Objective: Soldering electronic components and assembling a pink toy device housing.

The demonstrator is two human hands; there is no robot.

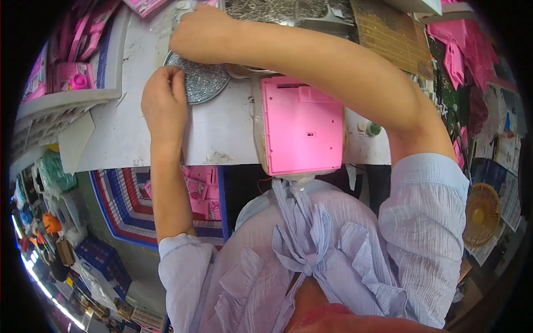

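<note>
My left hand is at the left rim of a round metal tray full of tiny silvery pieces, perhaps screws. Its fingers are curled together, and whatever they pinch is too small or hidden to name. My right arm reaches across the table to the far left, where my right hand is closed just beyond the tray. What its fingers hold, if anything, does not show. A pink plastic housing with a small slot and several holes lies in front of me at the table's near edge.
A white-rimmed bin of pink parts stands at the left. Below the table edge sits a blue-rimmed basket holding pink pieces. Another tray of silvery bits and a brown cardboard sheet lie at the back. A small green-capped item is at the right.
</note>
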